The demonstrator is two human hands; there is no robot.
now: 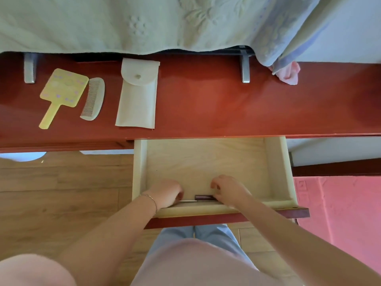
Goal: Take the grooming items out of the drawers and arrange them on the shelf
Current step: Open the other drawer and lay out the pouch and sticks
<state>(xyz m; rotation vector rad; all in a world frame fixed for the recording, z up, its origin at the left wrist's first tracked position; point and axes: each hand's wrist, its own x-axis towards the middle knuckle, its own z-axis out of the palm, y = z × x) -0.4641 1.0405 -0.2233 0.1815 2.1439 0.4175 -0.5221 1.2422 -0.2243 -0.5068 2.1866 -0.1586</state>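
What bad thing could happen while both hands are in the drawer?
1. The left hand and right hand reach close together for a thin white stick and a dark tube against the drawer's front wall; either small item might slip or roll away.
2. The drawer is pulled far out, so leaning on it may tip it.

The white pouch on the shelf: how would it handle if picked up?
The pouch lies flat and thin on the shelf, so probably light and floppy. Its fabric-like surface suggests little slipping. Contents cannot be seen.
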